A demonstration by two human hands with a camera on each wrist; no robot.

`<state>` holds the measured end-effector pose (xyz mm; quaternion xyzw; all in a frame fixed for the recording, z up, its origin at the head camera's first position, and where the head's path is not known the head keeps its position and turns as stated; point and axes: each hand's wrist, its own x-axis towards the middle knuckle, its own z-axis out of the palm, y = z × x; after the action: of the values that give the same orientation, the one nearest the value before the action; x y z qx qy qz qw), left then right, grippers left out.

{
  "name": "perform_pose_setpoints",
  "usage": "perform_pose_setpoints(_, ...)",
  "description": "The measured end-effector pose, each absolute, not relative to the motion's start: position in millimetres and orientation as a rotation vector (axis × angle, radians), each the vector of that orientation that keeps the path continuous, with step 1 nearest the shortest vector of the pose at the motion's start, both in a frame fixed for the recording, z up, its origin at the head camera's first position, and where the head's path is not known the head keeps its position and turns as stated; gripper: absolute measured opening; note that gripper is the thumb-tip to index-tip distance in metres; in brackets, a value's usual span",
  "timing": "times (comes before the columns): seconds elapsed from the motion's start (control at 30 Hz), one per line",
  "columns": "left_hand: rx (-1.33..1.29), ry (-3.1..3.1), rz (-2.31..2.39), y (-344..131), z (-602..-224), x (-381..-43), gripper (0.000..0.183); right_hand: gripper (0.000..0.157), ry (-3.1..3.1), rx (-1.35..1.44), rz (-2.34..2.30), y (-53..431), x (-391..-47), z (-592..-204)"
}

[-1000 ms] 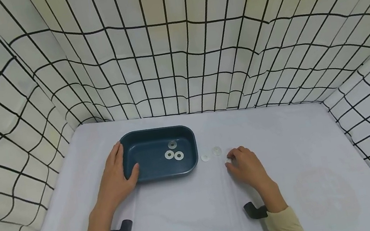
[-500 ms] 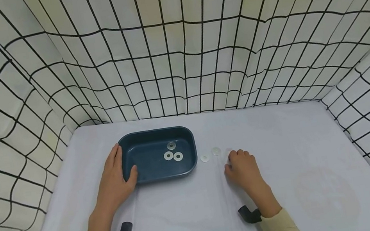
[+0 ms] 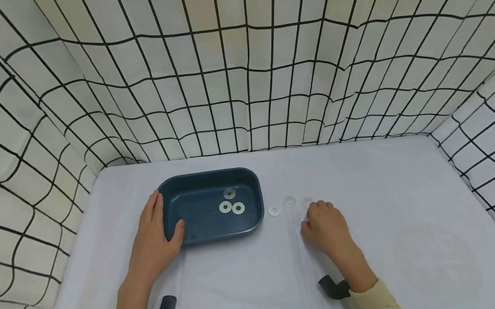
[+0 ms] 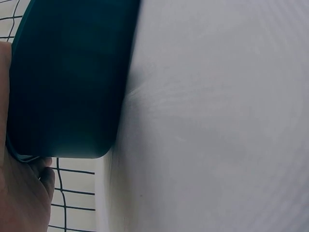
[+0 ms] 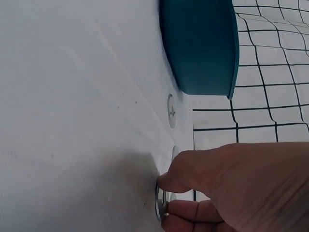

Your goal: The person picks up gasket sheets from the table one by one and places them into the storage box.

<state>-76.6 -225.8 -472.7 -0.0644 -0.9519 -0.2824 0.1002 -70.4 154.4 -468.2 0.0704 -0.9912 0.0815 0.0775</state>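
A dark teal tray (image 3: 202, 235) stands on the white-covered table, with three pale flat washers (image 3: 238, 208) inside at its right half. My left hand (image 3: 153, 247) holds the tray's near left corner, thumb over the rim and fingers along the left side. To the right of the tray several more washers (image 3: 274, 210) lie on the cloth. My right hand (image 3: 328, 227) is at the right end of that group. In the right wrist view its thumb and fingers pinch a washer (image 5: 161, 203) tilted on edge, low at the cloth; the fingers partly hide it.
A black grid net (image 3: 238, 87) over pale walls surrounds the table at the back and sides. White cloth (image 3: 247, 286) spreads in front of the tray and to the right. Dark wrist mounts (image 3: 335, 287) stick out inward from both sleeves.
My right hand has shifted slightly left and toward me, its fingers curling in. A washer beyond its fingertips has come into sight. The left hand and tray stay in place.
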Motion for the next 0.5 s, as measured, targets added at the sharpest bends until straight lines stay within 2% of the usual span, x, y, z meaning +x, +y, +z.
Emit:
perform_pose_setpoints(0.23, -0.191, -2.825, -0.826, -224.5, -472.1, -77.5, 0.084, 0.023, -2.857, 0.22, 0.024, 149.6, -68.3, -469.5)
perform_pose_setpoints(0.5, -0.181, -2.827, -0.825, -226.4, -473.7, -76.7, 0.084, 0.019, -2.875, 0.18, 0.146, 148.7, -70.0, -470.7)
